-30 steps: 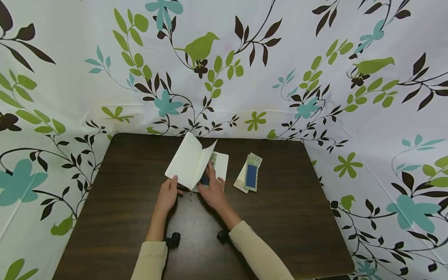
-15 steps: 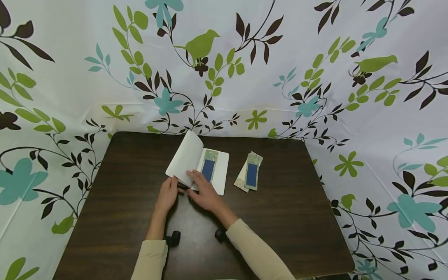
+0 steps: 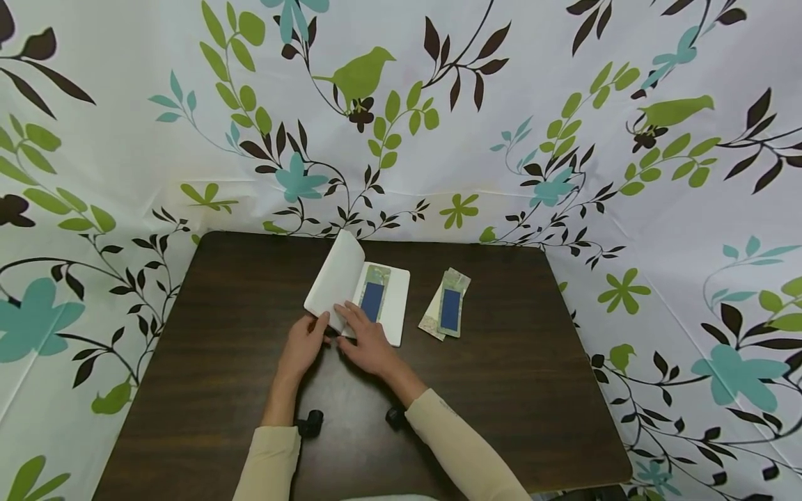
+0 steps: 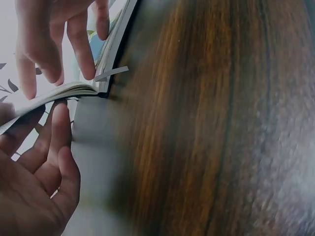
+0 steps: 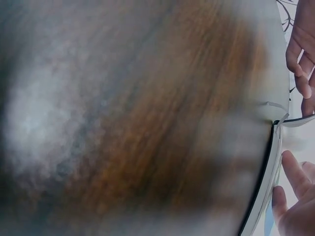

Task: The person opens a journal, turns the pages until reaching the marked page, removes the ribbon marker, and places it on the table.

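Note:
A notebook (image 3: 335,282) with blank white pages lies spread on the table, its left half tilted up. My left hand (image 3: 302,348) grips that raised half at the lower corner, thumb on the page and fingers beneath the cover. With extended fingers my right hand (image 3: 371,348) touches the page near the spine. On the flat right-hand page lies a patterned banknote-like slip (image 3: 374,298) with a blue rectangle, partly covered by the right hand. The left wrist view shows a thin ribbon bookmark (image 4: 113,73) sticking out at the spine.
Two more slips lie right of the notebook: one with a blue rectangle (image 3: 450,309) on top of a paler slip (image 3: 429,323). The dark wooden table (image 3: 532,403) meets a patterned cloth backdrop (image 3: 401,202) at its back edge.
My right hand has swung left from under a loose page, laying it over to the left half and uncovering the slip. The left hand has since shifted slightly right, tilting that half more.

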Demonstrator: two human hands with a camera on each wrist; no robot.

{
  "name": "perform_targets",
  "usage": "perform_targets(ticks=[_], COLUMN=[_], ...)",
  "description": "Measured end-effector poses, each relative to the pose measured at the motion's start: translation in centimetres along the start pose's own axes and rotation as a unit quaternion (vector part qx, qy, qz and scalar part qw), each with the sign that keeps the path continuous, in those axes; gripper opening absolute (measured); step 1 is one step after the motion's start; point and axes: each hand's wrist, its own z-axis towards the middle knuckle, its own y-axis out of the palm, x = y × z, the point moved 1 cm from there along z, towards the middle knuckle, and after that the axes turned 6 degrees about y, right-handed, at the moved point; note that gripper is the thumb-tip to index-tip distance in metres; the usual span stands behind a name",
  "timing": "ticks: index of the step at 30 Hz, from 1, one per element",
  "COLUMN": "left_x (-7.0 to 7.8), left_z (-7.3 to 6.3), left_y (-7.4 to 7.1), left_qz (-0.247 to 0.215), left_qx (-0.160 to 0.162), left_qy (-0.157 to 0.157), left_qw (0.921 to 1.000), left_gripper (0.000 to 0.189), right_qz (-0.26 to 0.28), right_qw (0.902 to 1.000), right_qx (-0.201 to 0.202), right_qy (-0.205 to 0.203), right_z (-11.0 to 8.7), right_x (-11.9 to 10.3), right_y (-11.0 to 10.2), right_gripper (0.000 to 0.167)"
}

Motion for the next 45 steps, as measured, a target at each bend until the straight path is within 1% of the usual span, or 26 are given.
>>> perform_targets(ticks=[3,6,9,11,13,14,16,18,20,23,25,28,33,35,38,41,43,45], left_x=[0.1,0.2,0.3,0.3,0.1,0.1,0.0,-0.1,-0.2,0.0,0.1,0.1,-0.2,-0.2,-0.2,-0.3,-0.9,-2.0], left_z=[0.1,0.2,0.2,0.2,0.1,0.1,0.1,0.1,0.1,0.1,0.0,0.0,0.3,0.3,0.4,0.4,0.8,1.4], left_y=[0.0,0.1,0.1,0.1,0.0,0.0,0.0,-0.1,0.0,0.0,0.0,-0.1,-0.1,-0.1,-0.1,-0.1,0.0,0.0], left_qz=[0.018,0.023,0.024,0.024,0.023,0.023,0.019,0.016,0.018,0.019,0.015,0.004,0.007,0.012,0.014,0.008,0.010,0.004], left_qx=[0.016,0.023,0.017,0.015,0.014,0.015,0.016,0.018,0.018,0.013,0.009,0.008,0.017,0.020,0.020,0.012,0.017,0.015], left_qy=[0.005,0.002,-0.005,-0.010,-0.016,-0.016,-0.017,-0.015,-0.014,-0.015,-0.016,-0.016,0.001,0.009,0.007,0.004,0.009,0.013], left_qw=[0.9997,0.9995,0.9996,0.9996,0.9995,0.9995,0.9996,0.9996,0.9996,0.9996,0.9997,0.9998,0.9998,0.9997,0.9997,0.9999,0.9998,0.9998], left_gripper=[0.059,0.057,0.058,0.058,0.058,0.058,0.059,0.060,0.060,0.060,0.060,0.060,0.057,0.057,0.059,0.060,0.060,0.059], right_qz=[0.005,0.021,0.058,0.074,0.083,0.080,0.059,0.025,-0.013,-0.057,-0.065,-0.065,-0.068,-0.061,-0.041,-0.021,-0.006,0.010], right_qw=[1.0000,0.9995,0.9944,0.9865,0.9755,0.9704,0.9640,0.9600,0.9583,0.9556,0.9566,0.9585,0.9596,0.9599,0.9594,0.9595,0.9600,0.9597], right_qx=[-0.001,0.021,0.068,0.107,0.141,0.151,0.154,0.142,0.120,0.097,0.090,0.093,0.103,0.103,0.102,0.099,0.101,0.108], right_qy=[0.000,0.012,0.056,0.100,0.146,0.170,0.208,0.240,0.259,0.272,0.270,0.262,0.253,0.254,0.260,0.263,0.261,0.259], right_z=[0.1,0.4,0.9,1.2,1.3,1.4,1.5,1.6,1.9,2.5,2.7,2.8,2.8,2.8,3.1,3.5,3.7,3.8], right_x=[-0.1,0.1,0.7,1.3,1.9,2.1,2.3,2.2,2.3,2.5,2.6,2.4,2.1,1.9,1.5,1.3,1.2,1.2], right_y=[-0.2,-0.8,-1.6,-2.1,-2.6,-2.8,-3.2,-3.5,-3.4,-3.0,-2.7,-2.6,-2.6,-2.5,-2.3,-2.1,-2.0,-2.0], right_gripper=[0.064,0.061,0.057,0.056,0.059,0.063,0.074,0.085,0.095,0.106,0.109,0.108,0.101,0.100,0.097,0.095,0.093,0.090])
